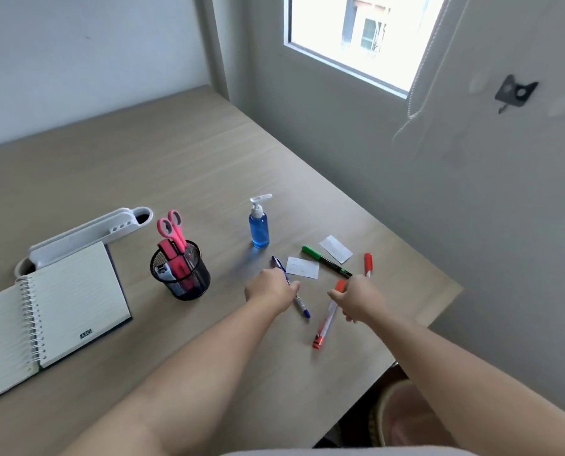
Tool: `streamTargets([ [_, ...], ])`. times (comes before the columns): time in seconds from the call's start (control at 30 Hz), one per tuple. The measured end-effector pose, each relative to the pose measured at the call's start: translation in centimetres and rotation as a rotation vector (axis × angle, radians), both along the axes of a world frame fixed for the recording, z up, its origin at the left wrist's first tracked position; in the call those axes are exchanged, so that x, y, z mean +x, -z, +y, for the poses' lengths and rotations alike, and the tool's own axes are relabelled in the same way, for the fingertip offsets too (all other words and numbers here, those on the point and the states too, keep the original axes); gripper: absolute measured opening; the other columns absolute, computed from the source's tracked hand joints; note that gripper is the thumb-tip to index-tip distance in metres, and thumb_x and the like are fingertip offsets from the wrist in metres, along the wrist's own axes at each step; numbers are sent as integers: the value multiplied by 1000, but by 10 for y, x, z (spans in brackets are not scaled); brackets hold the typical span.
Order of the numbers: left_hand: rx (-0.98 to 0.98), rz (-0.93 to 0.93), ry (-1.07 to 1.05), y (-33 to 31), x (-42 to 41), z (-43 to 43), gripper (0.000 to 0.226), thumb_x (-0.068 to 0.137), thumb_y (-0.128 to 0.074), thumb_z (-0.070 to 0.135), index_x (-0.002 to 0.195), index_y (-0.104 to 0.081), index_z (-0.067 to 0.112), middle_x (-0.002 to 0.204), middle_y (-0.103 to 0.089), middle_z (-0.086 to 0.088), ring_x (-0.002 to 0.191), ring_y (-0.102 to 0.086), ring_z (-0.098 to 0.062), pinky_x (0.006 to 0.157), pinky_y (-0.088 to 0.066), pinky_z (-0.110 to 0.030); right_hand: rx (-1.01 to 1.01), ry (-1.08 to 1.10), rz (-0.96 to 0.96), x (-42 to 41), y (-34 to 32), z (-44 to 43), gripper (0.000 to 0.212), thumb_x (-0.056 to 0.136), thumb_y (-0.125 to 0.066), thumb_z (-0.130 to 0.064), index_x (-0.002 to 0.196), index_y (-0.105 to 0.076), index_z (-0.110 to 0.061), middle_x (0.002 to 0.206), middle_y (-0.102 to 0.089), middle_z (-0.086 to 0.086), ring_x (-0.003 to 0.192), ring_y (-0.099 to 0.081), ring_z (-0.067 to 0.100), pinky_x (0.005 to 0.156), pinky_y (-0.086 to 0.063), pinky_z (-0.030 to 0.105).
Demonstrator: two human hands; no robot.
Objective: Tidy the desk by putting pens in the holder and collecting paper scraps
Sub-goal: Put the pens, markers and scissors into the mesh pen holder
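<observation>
Closing both hands over pens on the pale wooden desk [175, 166], I am steering toward the black mesh holder [180, 273]: left hand [269, 287] pinching the slim blue pen [291, 286], right hand [360, 299] gripping the clear orange-capped pen [327, 319]. Both are looking light, stiff and slippery, so I am judging mid-barrel safest.
</observation>
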State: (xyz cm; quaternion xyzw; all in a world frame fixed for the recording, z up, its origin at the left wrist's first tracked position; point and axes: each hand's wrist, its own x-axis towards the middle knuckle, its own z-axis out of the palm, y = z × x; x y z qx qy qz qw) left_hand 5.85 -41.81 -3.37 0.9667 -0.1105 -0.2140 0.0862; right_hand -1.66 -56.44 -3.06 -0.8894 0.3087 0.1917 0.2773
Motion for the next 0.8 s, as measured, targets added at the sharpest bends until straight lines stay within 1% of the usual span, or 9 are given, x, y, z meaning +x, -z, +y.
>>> streamTargets([
  [0.1,3,45,-138,12,5,-12,50,89,-49,54,115,-62,13,121,-63,-9,114,-60,-27,81,-47,-30,-37,3,51,7,12,6,53,88,-53,-43,47,-51,-10,26,-49,-1,38,-51,12,59,-49,27],
  [0.2,-40,104,-262,20,9,-19,48,86,-59,50,115,-62,13,121,-63,-9,113,-61,-28,80,-48,-31,38,33,65,9,22,11,37,85,-57,-37,60,-52,-9,44,-56,3,39,-54,15,49,-46,24],
  [0.3,-135,181,-354,20,14,-18,38,83,-66,35,110,-61,9,116,-64,-11,109,-62,-28,75,-45,-29,119,22,60,8,23,11,33,80,-58,-31,57,-53,-9,49,-58,6,37,-54,15,49,-48,24],
  [0.37,-191,240,-383,14,12,-11,28,81,-64,27,101,-61,8,101,-66,-12,94,-66,-27,69,-45,-27,175,-2,18,10,16,10,32,78,-58,-33,57,-55,-9,50,-58,6,36,-52,15,50,-47,23],
  [0.47,-382,354,-431,-1,10,7,7,82,-57,17,79,-54,12,66,-65,-7,51,-61,-16,55,-49,-24,290,-76,-115,20,-5,15,31,79,-56,-32,69,-64,-3,60,-61,7,43,-53,15,47,-43,21],
  [0.57,-481,436,-332,-39,17,37,8,87,-51,12,79,-52,12,63,-59,-6,50,-58,-14,50,-49,-21,387,-164,-295,39,-33,29,26,81,-53,-23,63,-58,-5,60,-56,8,49,-50,18,48,-40,22],
  [0.63,-463,395,-275,-70,27,61,7,87,-50,12,82,-54,10,64,-57,-5,50,-56,-14,47,-46,-20,406,-197,-410,56,-50,42,23,78,-53,-22,59,-54,-11,57,-53,7,50,-49,19,52,-41,26],
  [0.7,-464,278,-295,-97,42,92,10,86,-51,13,77,-55,11,63,-57,-5,51,-56,-17,46,-45,-20,391,-250,-492,77,-67,62,20,77,-54,-23,63,-57,-8,58,-56,8,51,-49,19,52,-41,28],
  [0.8,-470,74,-373,-124,61,138,9,84,-58,19,77,-58,14,72,-63,-6,67,-61,-23,67,-53,-28,427,-311,-594,108,-91,100,19,83,-57,-22,76,-61,-5,65,-63,11,51,-55,20,56,-48,31],
])
